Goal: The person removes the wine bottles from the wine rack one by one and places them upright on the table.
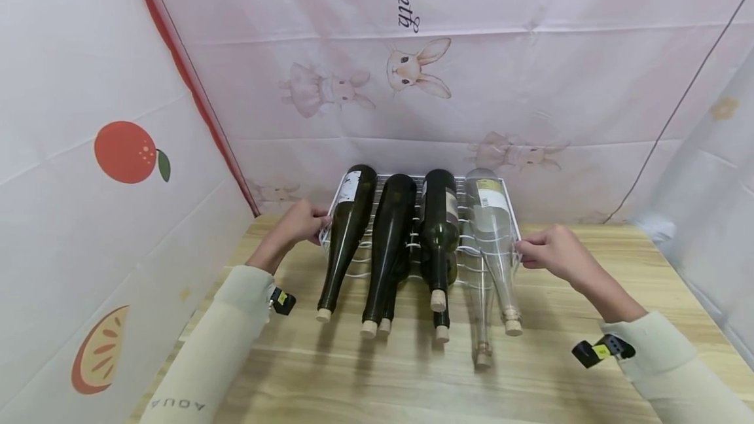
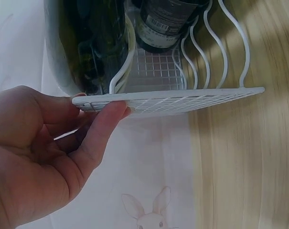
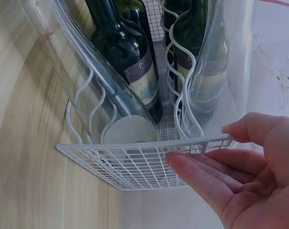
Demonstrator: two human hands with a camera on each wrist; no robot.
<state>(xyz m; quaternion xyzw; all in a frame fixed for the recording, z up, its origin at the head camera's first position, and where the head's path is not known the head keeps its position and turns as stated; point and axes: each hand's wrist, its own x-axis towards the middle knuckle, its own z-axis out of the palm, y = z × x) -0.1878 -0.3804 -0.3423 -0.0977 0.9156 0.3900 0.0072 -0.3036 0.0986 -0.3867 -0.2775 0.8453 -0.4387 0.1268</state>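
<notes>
Pale sleeves (image 1: 203, 339) are sitting nearest my view. I'm running this remotely, and the left grip (image 1: 300, 221) is pinching one end of the white wire rack (image 3: 130, 162) while the right grip (image 1: 554, 250) is pinching the other, so it's sitting between them. A dark bottle (image 1: 347, 234) is lying just beside the left grip, a clear bottle (image 1: 493, 218) just beside the right, corks (image 1: 514, 328) pointing back towards the sleeves.
</notes>
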